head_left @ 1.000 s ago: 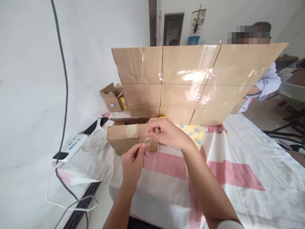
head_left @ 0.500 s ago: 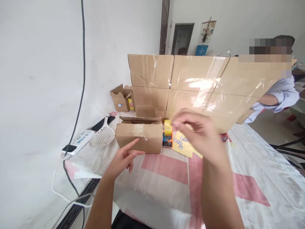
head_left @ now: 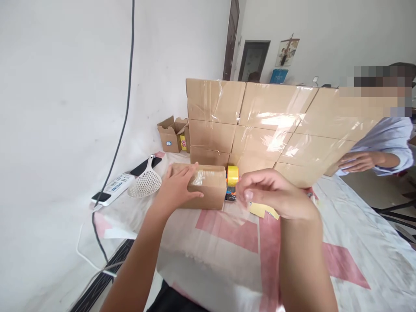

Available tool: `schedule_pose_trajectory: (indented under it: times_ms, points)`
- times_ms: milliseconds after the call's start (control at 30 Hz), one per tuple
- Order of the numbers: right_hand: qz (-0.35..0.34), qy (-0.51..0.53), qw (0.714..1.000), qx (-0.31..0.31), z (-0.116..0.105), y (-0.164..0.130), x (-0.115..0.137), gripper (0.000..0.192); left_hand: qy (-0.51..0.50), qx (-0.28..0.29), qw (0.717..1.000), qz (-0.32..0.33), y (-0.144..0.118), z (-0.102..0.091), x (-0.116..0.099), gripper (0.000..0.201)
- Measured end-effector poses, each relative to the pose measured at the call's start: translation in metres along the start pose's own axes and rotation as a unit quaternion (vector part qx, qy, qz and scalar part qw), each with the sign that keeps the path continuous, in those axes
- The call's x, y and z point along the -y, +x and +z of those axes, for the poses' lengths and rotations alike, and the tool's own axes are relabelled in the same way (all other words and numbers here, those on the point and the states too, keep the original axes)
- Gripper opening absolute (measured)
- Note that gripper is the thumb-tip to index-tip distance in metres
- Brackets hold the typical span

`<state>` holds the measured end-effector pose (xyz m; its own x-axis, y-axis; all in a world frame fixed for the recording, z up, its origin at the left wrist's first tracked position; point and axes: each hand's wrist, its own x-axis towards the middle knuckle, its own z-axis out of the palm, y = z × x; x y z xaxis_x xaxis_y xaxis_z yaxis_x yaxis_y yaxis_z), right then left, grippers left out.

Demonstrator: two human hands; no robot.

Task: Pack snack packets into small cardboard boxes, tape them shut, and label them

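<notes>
My left hand [head_left: 173, 188] lies with spread fingers over the top and front edge of a small cardboard box [head_left: 211, 197], pressing its top down. A patch of clear tape [head_left: 199, 177] shows on the box near those fingertips. To the right of the box, my right hand [head_left: 273, 195] has thumb and fingers pinched together on a translucent strip of clear tape [head_left: 236, 214], which hangs down and left. Behind that hand, partly hidden, stands a tape dispenser with a yellow roll [head_left: 232, 175]. A yellow sheet [head_left: 260, 210] lies partly under the right hand's outline.
Stacked, taped cardboard boxes [head_left: 211, 104] form a wall behind. At left are a white perforated scoop [head_left: 145, 183], a power strip [head_left: 113, 186] and a hanging black cable [head_left: 126, 104]. Open boxes [head_left: 170, 141] stand in the corner. Another person's hand [head_left: 357, 161] is at right.
My left hand has moved from in front of the box onto its top, and the raised flap is now down. My right hand has lowered slightly with the tape strip.
</notes>
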<state>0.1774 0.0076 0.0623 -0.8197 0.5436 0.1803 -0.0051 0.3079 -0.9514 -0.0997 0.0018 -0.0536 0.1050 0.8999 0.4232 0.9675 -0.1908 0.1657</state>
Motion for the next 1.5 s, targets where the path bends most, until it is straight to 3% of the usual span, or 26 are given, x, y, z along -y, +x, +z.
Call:
schedule_pose_trajectory:
  times_ms: [67,167,267,400,600,867,967,1067,1200,1300,1367,1500]
  points:
    - [0.019,0.036,0.999,0.026,0.002,0.023,-0.012,0.026,-0.007,0.004,1.0,-0.007,-0.009,0.006,0.002,0.072]
    - [0.054,-0.039,0.998,0.018,0.0,0.069,-0.042,0.023,-0.011,-0.001,1.0,-0.007,-0.016,0.011,0.003,0.057]
    - [0.085,-0.201,0.975,-0.052,-0.007,0.113,-0.078,0.016,-0.01,-0.007,1.0,-0.008,-0.017,0.012,0.003,0.058]
    - [0.098,-0.26,0.958,-0.075,-0.016,0.143,-0.112,0.011,-0.004,-0.018,0.999,-0.04,-0.017,0.014,0.002,0.076]
    - [0.06,-0.304,0.947,-0.081,-0.021,0.144,-0.119,0.007,-0.004,-0.034,0.999,-0.018,-0.021,0.016,0.002,0.08]
    - [0.038,-0.281,0.956,-0.078,-0.021,0.145,-0.123,0.007,0.022,-0.028,0.999,0.032,-0.023,0.015,0.003,0.059]
    - [0.022,-0.242,0.965,-0.104,-0.023,0.14,-0.114,0.009,0.017,-0.027,0.999,0.02,-0.022,0.017,0.004,0.067]
    - [-0.004,-0.171,0.976,-0.134,-0.023,0.128,-0.088,0.016,0.003,-0.034,0.999,0.004,-0.021,0.018,0.004,0.079]
    - [0.003,-0.122,0.987,-0.107,-0.017,0.117,-0.057,0.019,-0.01,-0.038,0.999,-0.013,-0.02,0.017,0.003,0.094]
    - [0.041,-0.158,0.982,-0.091,-0.009,0.123,-0.06,0.016,-0.009,-0.046,0.999,-0.012,-0.021,0.017,0.003,0.103]
    - [0.077,-0.23,0.966,-0.091,-0.005,0.132,-0.074,0.011,0.003,-0.061,0.998,0.007,-0.022,0.019,0.004,0.097]
    - [0.117,-0.339,0.928,-0.101,0.0,0.144,-0.104,0.005,0.047,-0.08,0.994,0.063,-0.026,0.023,0.008,0.058]
